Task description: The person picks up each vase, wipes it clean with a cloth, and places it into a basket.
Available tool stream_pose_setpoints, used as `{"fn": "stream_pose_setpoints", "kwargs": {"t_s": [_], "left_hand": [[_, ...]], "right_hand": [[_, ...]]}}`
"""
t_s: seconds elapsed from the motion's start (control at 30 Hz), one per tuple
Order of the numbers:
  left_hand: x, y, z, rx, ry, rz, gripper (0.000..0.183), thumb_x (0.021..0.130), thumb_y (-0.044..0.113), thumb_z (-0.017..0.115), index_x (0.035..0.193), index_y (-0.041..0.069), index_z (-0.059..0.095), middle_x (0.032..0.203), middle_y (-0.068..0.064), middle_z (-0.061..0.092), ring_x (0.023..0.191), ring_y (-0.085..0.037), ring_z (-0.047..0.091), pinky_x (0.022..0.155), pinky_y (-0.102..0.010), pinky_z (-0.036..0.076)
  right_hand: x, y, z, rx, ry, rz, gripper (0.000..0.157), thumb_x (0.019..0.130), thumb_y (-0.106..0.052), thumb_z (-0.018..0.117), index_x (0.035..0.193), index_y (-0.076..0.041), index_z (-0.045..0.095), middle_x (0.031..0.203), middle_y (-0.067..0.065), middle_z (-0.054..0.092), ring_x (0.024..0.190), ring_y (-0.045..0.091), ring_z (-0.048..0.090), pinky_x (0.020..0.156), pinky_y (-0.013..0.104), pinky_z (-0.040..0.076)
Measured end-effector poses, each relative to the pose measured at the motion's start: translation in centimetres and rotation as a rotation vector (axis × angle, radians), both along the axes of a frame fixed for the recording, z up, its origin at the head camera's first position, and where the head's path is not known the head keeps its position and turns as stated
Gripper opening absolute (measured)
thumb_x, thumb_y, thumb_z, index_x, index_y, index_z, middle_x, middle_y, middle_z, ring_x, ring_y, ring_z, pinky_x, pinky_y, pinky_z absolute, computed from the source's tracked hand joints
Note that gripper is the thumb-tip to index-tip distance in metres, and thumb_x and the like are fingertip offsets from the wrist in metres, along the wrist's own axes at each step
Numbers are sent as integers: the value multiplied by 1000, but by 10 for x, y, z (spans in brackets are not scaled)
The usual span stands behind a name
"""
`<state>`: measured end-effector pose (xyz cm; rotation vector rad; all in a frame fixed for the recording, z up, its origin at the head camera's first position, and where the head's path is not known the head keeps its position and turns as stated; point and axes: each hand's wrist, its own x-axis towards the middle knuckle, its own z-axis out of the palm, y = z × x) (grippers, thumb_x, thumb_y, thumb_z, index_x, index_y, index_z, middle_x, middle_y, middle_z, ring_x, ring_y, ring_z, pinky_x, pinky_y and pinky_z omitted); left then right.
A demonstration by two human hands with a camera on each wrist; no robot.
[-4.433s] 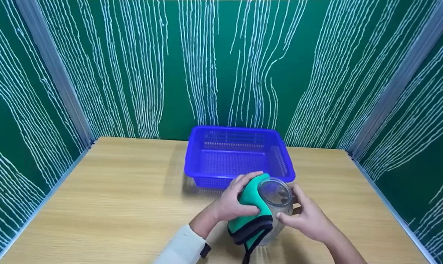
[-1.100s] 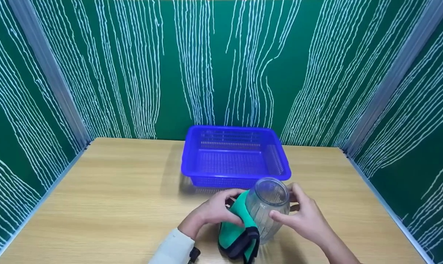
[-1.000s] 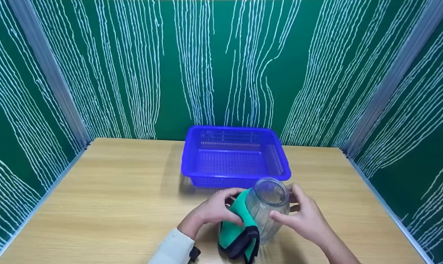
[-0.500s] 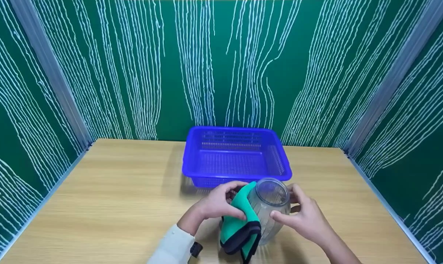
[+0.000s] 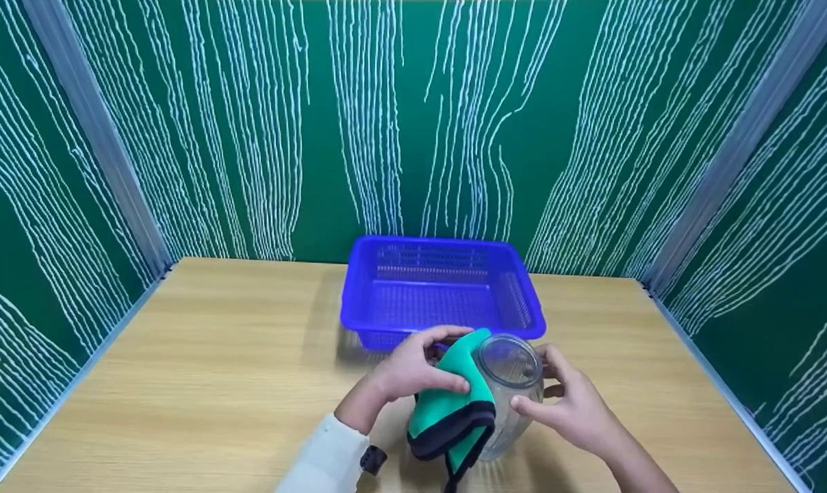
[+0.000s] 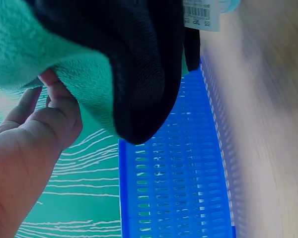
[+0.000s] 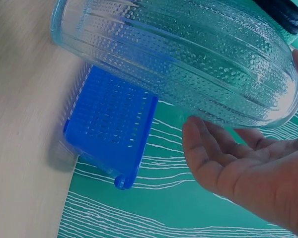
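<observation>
A clear glass vase (image 5: 504,431), ribbed and dotted, stands tilted near the table's front. My right hand (image 5: 581,411) holds its right side, thumb on the near face and fingers behind. My left hand (image 5: 408,371) grips a fleecy green cloth (image 5: 448,407) with black edging, thumb on top, and presses it against the vase's left side below the rim. In the left wrist view the cloth (image 6: 84,74) hangs in a fold, hiding part of the fingers. The right wrist view shows the vase (image 7: 179,64) above my right fingers (image 7: 201,153).
A blue perforated plastic basket (image 5: 379,326) sits just behind the vase on the wooden table (image 5: 235,370). Green walls (image 5: 324,171) with white wavy lines enclose the table at the back and sides. A white barcode label (image 6: 198,15) shows beside the cloth.
Over the last second my left hand and the cloth have slid up the vase's left side, toward its rim, after sitting lower. My right hand keeps its hold, nearly still.
</observation>
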<state>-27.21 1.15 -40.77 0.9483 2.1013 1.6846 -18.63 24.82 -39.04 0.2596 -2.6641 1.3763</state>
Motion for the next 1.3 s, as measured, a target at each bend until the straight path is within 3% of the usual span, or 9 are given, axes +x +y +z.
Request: {"fn": "stream_pose_setpoints", "kwargs": {"t_s": [0.17,0.33,0.6,0.87,1.13,1.3], "left_hand": [[3,4,1,-6,47,-36,67,65,35,75,124,38,44,114,12,54,102,-12,52,83,-30,45],[7,6,-3,-33,54,-63,74,65,41,74,128,41,36,120,16,49,106,-7,47,87,-29,42],[10,9,-8,-146,116,-45,86,59,49,74,129,49,24,126,21,41,116,-5,39,95,-41,32],[6,6,-16,-185,112,-15,83,60,45,76,127,48,28,123,21,43,113,-4,40,96,-38,31],[3,5,-28,-202,79,-65,87,53,32,83,124,43,35,117,19,49,109,-3,46,93,-27,36],[2,4,-34,-230,69,-58,87,48,29,85,121,41,40,112,19,51,105,-2,48,91,-24,37]], "right_hand": [[2,2,3,10,12,-9,53,67,-29,75,112,-22,49,107,-1,49,98,17,48,76,31,44],[2,2,2,8,20,5,53,67,-27,75,113,-21,49,105,-2,53,94,16,50,74,28,44],[3,1,0,-8,32,21,52,67,-24,75,113,-22,49,102,-4,55,92,15,52,72,28,45],[0,2,-1,7,32,17,53,67,-24,75,114,-22,49,101,-4,56,91,14,51,71,27,45],[-2,2,-4,-5,3,3,54,66,-23,75,113,-21,49,100,-3,56,92,14,51,72,26,46],[-3,1,-2,8,-2,4,52,66,-28,75,111,-22,48,100,-3,56,92,14,51,72,27,46]]}}
